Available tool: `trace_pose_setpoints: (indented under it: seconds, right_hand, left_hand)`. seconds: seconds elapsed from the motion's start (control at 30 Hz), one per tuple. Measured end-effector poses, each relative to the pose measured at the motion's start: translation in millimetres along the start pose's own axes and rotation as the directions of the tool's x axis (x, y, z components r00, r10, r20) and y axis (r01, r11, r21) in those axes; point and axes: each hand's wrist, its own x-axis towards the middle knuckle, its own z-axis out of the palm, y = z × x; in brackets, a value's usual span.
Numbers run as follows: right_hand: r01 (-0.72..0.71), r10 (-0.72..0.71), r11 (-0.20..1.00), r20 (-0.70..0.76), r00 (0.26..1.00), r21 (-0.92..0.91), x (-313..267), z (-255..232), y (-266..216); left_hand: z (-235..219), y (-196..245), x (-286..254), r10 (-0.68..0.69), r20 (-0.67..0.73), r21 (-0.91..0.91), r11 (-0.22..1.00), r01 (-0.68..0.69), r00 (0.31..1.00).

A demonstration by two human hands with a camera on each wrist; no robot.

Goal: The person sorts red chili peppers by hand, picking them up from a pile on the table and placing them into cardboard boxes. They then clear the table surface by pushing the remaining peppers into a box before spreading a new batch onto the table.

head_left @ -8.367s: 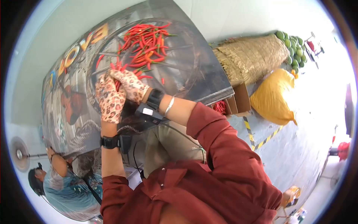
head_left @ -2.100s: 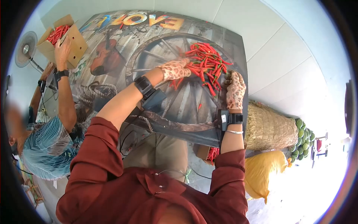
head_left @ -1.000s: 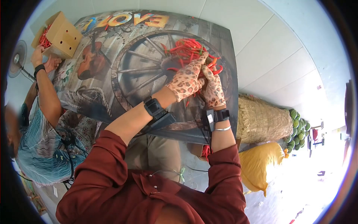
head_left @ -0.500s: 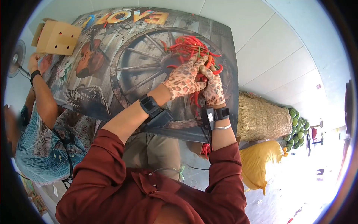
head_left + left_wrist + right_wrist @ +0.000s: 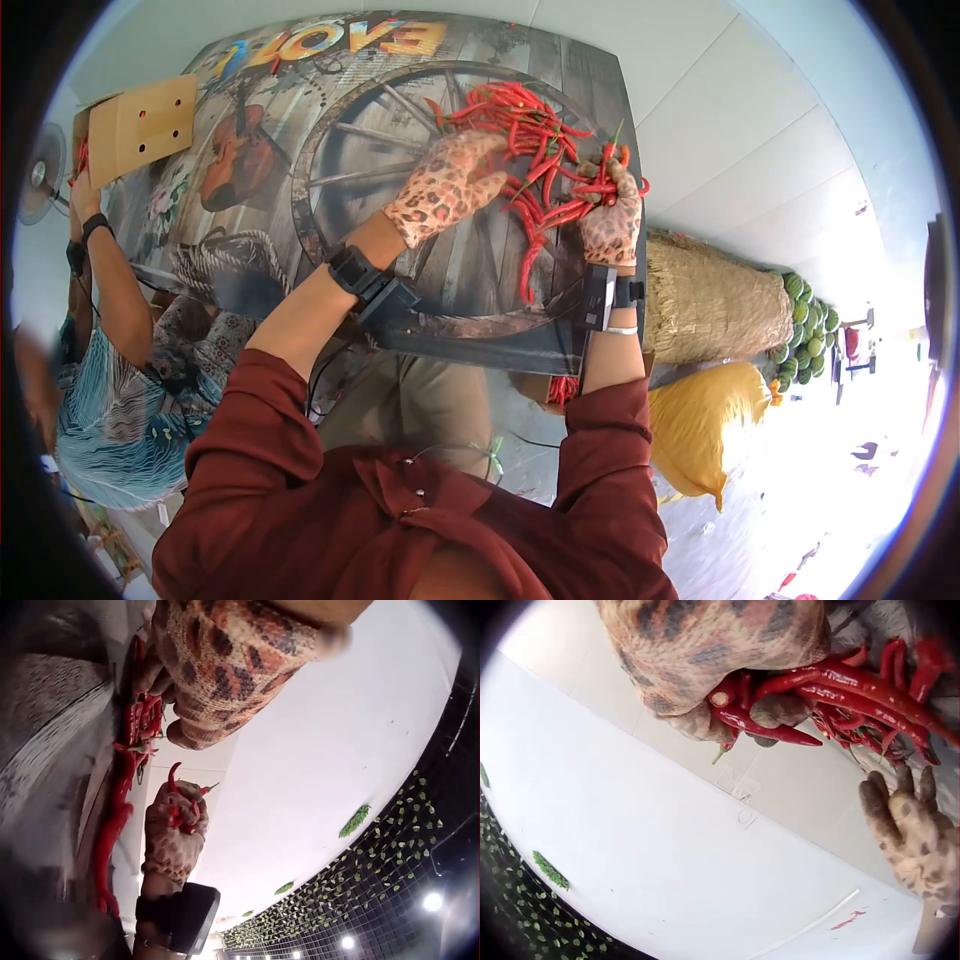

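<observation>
Loose red chili peppers (image 5: 510, 108) lie in a heap on the printed tabletop, trailing toward the near edge. My right hand (image 5: 610, 225), in a leopard-print glove, grips a small bunch of chili peppers (image 5: 776, 733) at the heap's right side. Their tips and green stems poke out past the curled fingers. Left of the heap, my gloved left hand (image 5: 450, 185) reaches out with nothing in its grasp. Its fingers (image 5: 877, 799) look loosely extended toward the peppers in the right wrist view.
Another person's hand (image 5: 85, 190) is at a cardboard box (image 5: 145, 125) at the table's far left. Below the table's near edge stands a box with red chili peppers (image 5: 563, 389). A straw-wrapped bundle (image 5: 715, 300), yellow sack (image 5: 705, 425) and watermelons (image 5: 800, 325) are on the right.
My hands were together over the peppers and have parted. The left moved left; the right moved right with a bunch of chili peppers. The far-left cardboard box has shifted slightly downward and left.
</observation>
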Motion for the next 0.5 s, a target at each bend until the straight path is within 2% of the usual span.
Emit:
trace_pose_setpoints:
  seconds: [0.03, 0.07, 0.1, 0.17, 0.2, 0.23, 0.33, 0.37, 0.4, 0.43, 0.47, 0.5]
  right_hand:
    - [-0.004, 0.001, 0.999, 0.063, 0.998, 0.046, 2.2, -6.3, -1.7]
    - [0.052, -0.051, 0.998, -0.046, 0.998, 0.025, -5.0, 6.2, -2.6]
    - [0.054, -0.052, 0.998, -0.055, 0.997, 0.028, -6.0, 5.7, -4.0]
    - [0.08, -0.073, 0.991, -0.067, 0.995, 0.11, -2.3, 1.3, -7.9]
    - [0.068, -0.067, 0.989, -0.014, 0.998, 0.129, -1.7, -2.2, -9.7]
    - [0.076, -0.073, 0.989, -0.029, 0.997, 0.13, -0.8, -4.9, -10.1]
    - [0.119, -0.147, 0.966, 0.109, 0.983, 0.228, 4.6, -16.3, -7.8]
    - [0.141, -0.153, 0.968, 0.042, 0.987, 0.207, -1.7, -8.0, -9.1]
    - [0.168, -0.165, 0.969, -0.033, 0.986, 0.184, -8.6, 0.0, -9.3]
    - [0.183, -0.182, 0.975, -0.014, 0.983, 0.128, -7.0, -8.8, -10.0]
    - [0.245, -0.236, 0.959, -0.077, 0.969, 0.142, -7.5, -15.6, -10.1]
    - [0.264, -0.271, 0.956, 0.037, 0.962, 0.125, -18.4, -16.5, -15.4]
  left_hand:
    - [3.5, -0.2, -3.4, -0.001, 0.007, 0.001, 1.0, 0.001, 1.0]
    - [7.4, 1.4, -7.6, 0.052, 0.032, 0.109, 0.993, -0.055, 0.998]
    - [11.3, 3.9, -11.7, 0.103, 0.064, 0.212, 0.971, -0.114, 0.993]
    - [20.4, 8.1, -13.2, 0.126, 0.133, 0.173, 0.974, -0.149, 0.983]
    - [27.1, 8.9, -11.7, 0.238, 0.138, 0.261, 0.928, -0.267, 0.962]
    - [33.9, 8.5, -10.7, 0.347, 0.155, 0.343, 0.859, -0.38, 0.925]
    - [44.9, 19.0, -9.5, 0.366, 0.24, 0.42, 0.796, -0.436, 0.899]
    - [46.4, 31.5, -8.4, 0.379, 0.273, 0.446, 0.765, -0.465, 0.884]
    - [40.8, 37.4, -10.6, 0.458, 0.265, 0.405, 0.745, -0.529, 0.848]
    - [37.0, 21.6, -24.8, 0.483, 0.308, 0.358, 0.739, -0.57, 0.82]
    - [26.3, -7.9, -46.4, 0.484, 0.307, 0.304, 0.766, -0.566, 0.819]
    - [15.0, -39.1, -68.2, 0.481, 0.307, 0.25, 0.792, -0.557, 0.821]
